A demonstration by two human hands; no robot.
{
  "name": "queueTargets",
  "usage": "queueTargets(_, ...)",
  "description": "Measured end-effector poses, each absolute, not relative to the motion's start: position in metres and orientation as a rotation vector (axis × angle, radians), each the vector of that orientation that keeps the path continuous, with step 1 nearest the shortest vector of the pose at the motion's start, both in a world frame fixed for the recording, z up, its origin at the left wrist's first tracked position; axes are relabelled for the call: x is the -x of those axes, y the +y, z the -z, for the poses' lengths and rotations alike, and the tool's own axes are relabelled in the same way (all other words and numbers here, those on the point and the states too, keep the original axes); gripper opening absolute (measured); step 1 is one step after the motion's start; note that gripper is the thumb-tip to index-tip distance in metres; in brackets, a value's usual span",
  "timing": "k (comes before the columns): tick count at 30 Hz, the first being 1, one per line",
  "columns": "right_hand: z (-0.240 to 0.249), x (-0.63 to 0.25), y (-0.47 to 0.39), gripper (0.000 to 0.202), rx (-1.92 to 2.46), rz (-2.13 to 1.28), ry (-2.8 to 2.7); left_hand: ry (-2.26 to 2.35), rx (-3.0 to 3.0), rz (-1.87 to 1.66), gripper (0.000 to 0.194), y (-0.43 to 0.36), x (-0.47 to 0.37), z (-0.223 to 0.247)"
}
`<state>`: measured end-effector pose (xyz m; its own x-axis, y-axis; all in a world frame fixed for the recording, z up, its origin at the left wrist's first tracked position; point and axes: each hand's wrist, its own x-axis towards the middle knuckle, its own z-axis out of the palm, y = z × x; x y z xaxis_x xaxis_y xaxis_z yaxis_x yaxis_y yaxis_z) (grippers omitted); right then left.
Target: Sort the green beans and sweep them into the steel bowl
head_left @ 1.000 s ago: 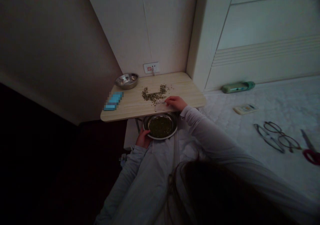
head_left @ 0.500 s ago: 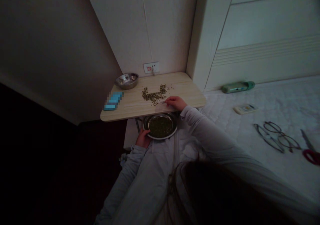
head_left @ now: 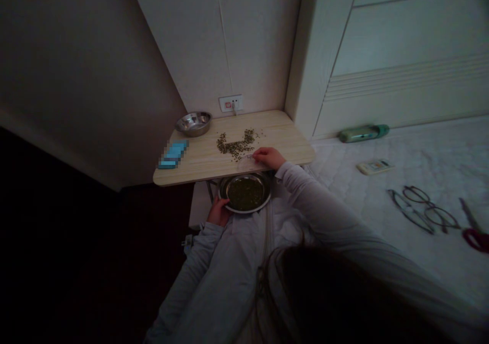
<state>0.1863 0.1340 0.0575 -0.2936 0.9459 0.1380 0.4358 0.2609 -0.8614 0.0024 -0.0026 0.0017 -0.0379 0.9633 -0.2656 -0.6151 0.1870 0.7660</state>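
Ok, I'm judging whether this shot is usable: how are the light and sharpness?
Head view: dim overall, the floor almost black; glints on the steel bowl; the blue item pixelated; the scissors soft near the right edge; seeds visible, but the clear piece by the right hand barely shows.

I'm seeing an empty bowl [head_left: 194, 124] standing at the table's [head_left: 278, 130] far left corner, with a phone [head_left: 173, 154] lying before it. Loose grains [head_left: 236, 145] are spreading across the middle; a filled bowl [head_left: 245, 194] is sitting before the near edge, above the lap. Right of the table, on the bed [head_left: 336, 176], a bottle [head_left: 362, 133] is lying behind a remote control [head_left: 375, 166], eyeglasses [head_left: 443, 216] are resting nearer me, and scissors [head_left: 476, 232] are lying right of those.
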Motion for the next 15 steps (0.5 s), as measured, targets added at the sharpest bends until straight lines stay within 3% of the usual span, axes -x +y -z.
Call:
queueTargets(9,-0.0548,-0.1853,0.1344,0.026,1.250,-0.933,-1.796,0.928,-0.492,-1.359,0.041,-0.0035,-0.0029,-0.0028)
queueTargets(15,-0.0536,-0.1921,0.1418,0.027,1.189,-0.890,-1.453,0.917,-0.497,-1.358,0.041,-0.0051,-0.0043,-0.0060)
